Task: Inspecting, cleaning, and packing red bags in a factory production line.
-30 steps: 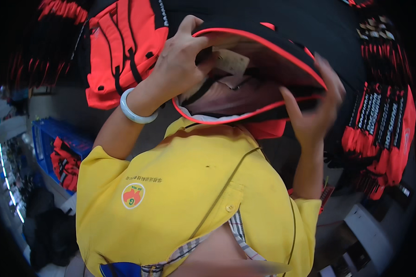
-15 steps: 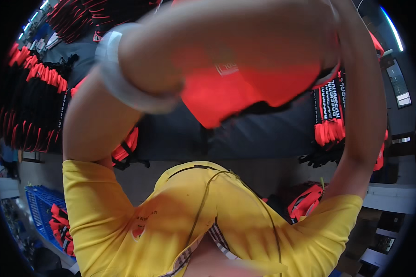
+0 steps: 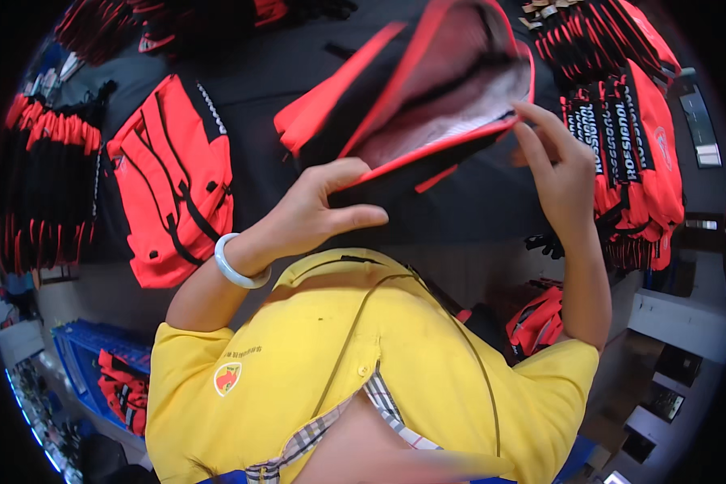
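Above the yellow shirt, I see my left hand gripping the red-and-black bag while my right hand pinches its rim, keeping it open.

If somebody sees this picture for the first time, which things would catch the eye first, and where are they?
In the upper centre, an open black bag with red trim is held up by the left hand and the right hand, its pale lining showing. Below it, the yellow shirt fills the lower middle of the view. A flat red backpack lies on the dark surface at the left, and a stack of red and black bags sits at the right.
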The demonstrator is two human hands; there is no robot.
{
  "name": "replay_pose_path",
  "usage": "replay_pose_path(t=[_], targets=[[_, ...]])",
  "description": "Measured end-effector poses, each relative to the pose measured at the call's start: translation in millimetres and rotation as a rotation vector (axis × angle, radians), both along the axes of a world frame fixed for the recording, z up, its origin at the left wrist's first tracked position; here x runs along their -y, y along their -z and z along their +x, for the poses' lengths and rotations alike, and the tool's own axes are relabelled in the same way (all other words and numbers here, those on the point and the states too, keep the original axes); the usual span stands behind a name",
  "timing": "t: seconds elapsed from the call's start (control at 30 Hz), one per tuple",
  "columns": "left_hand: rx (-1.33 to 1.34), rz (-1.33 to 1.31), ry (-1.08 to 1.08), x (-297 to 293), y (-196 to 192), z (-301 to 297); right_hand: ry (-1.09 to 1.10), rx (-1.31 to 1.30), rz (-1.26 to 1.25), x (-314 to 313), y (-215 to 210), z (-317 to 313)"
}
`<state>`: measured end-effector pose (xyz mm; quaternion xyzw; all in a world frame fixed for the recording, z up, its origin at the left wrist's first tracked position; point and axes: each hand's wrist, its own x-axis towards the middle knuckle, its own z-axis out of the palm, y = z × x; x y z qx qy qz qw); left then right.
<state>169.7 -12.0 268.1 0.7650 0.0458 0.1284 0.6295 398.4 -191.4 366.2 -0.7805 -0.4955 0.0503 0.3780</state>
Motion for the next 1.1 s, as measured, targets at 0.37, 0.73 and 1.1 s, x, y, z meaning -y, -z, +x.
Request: replay_pose_path(t=[0.37, 0.73, 1.1], targets=[[-0.253, -0.271, 0.039, -23.0, 11.4, 7.4, -0.403, -0.905, -0.618, -0.4, 56.0, -38.1], [-0.149, -0.210, -0.007, -43.7, -55.5, 22.1, -0.529, -0.448, -0.169, -30.0, 25.9, -39.5], [0.045, -0.055, -0.249, -38.3, -125.9, -1.1, -0.828, -1.051, -0.299, -16.2, 3.1, -5.7]])
